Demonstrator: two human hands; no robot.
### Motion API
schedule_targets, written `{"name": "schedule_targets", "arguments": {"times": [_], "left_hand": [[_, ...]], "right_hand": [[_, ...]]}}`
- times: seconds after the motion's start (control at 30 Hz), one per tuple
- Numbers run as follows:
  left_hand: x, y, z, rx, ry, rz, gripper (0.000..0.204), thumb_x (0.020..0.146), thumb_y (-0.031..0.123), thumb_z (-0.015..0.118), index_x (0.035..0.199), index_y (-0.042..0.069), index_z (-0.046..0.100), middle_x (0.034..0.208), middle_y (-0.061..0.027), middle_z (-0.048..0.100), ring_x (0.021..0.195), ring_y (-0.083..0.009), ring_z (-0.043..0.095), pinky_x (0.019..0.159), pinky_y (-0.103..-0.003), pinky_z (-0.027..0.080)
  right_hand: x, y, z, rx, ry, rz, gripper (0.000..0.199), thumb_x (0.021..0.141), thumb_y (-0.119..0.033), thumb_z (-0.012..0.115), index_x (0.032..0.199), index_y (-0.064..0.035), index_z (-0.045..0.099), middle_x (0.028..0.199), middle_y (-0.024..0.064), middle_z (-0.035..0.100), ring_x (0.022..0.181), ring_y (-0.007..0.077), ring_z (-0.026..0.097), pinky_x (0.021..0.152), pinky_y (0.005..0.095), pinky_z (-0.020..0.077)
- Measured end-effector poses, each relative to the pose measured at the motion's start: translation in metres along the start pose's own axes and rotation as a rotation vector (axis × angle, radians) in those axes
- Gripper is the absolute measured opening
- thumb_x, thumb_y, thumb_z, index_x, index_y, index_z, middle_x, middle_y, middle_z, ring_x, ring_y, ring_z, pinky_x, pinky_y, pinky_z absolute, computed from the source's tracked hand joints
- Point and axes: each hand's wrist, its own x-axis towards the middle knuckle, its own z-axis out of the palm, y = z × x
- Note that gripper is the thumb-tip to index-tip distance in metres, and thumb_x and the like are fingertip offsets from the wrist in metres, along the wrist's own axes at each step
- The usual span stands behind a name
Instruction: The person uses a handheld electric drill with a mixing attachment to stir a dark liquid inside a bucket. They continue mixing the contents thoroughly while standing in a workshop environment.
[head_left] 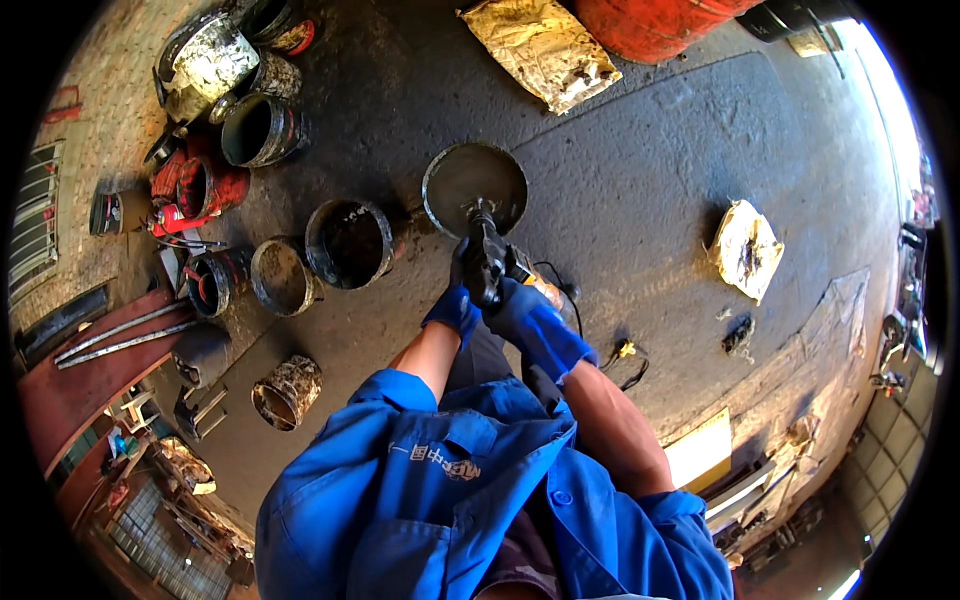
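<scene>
Gripping a dark power tool with both blue-gloved hands, we hold it over the grey concrete floor. Left hand: closed around the tool's near end. Right hand: closed on the tool body, just beside the left. Round dark disc: lies at the tool's far tip, touching it, its rim fully in view.

Open black bucket: just left of the disc, rims near but apart. Rusty tins: clustered further left, crowding that side. Crumpled yellowish sheet: beyond the disc, near a red drum. Stained rag: well apart to the right. Open floor lies between disc and rag.
</scene>
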Motion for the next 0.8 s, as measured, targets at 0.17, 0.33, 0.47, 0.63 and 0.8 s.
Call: {"name": "schedule_targets", "arguments": {"times": [0.17,0.33,0.47,0.63,0.8], "left_hand": [[-0.003,-0.01,0.005,0.029,0.022,-0.069,0.039,0.102,0.049,0.056,0.119,0.015,0.062,0.1,-0.0075,0.068,0.087,-0.0245,0.067,0.08,-0.043,0.058],[-0.006,0.004,0.001,0.034,-0.125,-0.1,0.04,0.102,0.051,0.056,0.116,0.014,0.063,0.099,-0.0086,0.069,0.086,-0.025,0.068,0.079,-0.045,0.059],[0.016,-0.009,0.016,-0.131,-0.606,-0.169,0.037,0.104,0.048,0.054,0.117,0.014,0.063,0.1,-0.0092,0.068,0.089,-0.0237,0.067,0.082,-0.044,0.058],[0.006,0.003,0.017,0.041,-0.046,-0.013,0.031,0.106,0.041,0.051,0.116,0.014,0.062,0.099,-0.0069,0.065,0.088,-0.0209,0.064,0.083,-0.04,0.057],[0.02,0.021,0.045,0.215,-0.893,-0.225,0.03,0.106,0.041,0.051,0.117,0.016,0.063,0.098,-0.0062,0.064,0.086,-0.0195,0.063,0.08,-0.037,0.056]], "right_hand": [[-0.002,0.014,0.001,0.027,0.031,0.0,0.024,0.083,-0.022,0.075,0.102,-0.0096,0.074,0.09,0.0133,0.078,0.086,0.0305,0.076,0.075,0.0413,0.058],[0.001,0.007,0.005,0.024,0.027,-0.002,0.025,0.082,-0.022,0.076,0.103,-0.0092,0.075,0.09,0.0141,0.078,0.087,0.0308,0.076,0.075,0.0414,0.0581],[0.002,0.006,-0.002,0.029,0.009,0.008,0.025,0.081,-0.023,0.076,0.102,-0.0096,0.075,0.091,0.0141,0.078,0.087,0.0315,0.076,0.075,0.0422,0.058],[0.002,-0.009,-0.017,-0.005,0.026,-0.006,0.026,0.08,-0.028,0.076,0.101,-0.0121,0.077,0.092,0.0155,0.078,0.087,0.0321,0.076,0.075,0.0424,0.0579],[0.003,-0.01,-0.008,-0.015,0.027,-0.127,0.028,0.081,-0.033,0.075,0.101,-0.0134,0.078,0.091,0.0158,0.077,0.087,0.0326,0.076,0.075,0.0427,0.0579]]}}
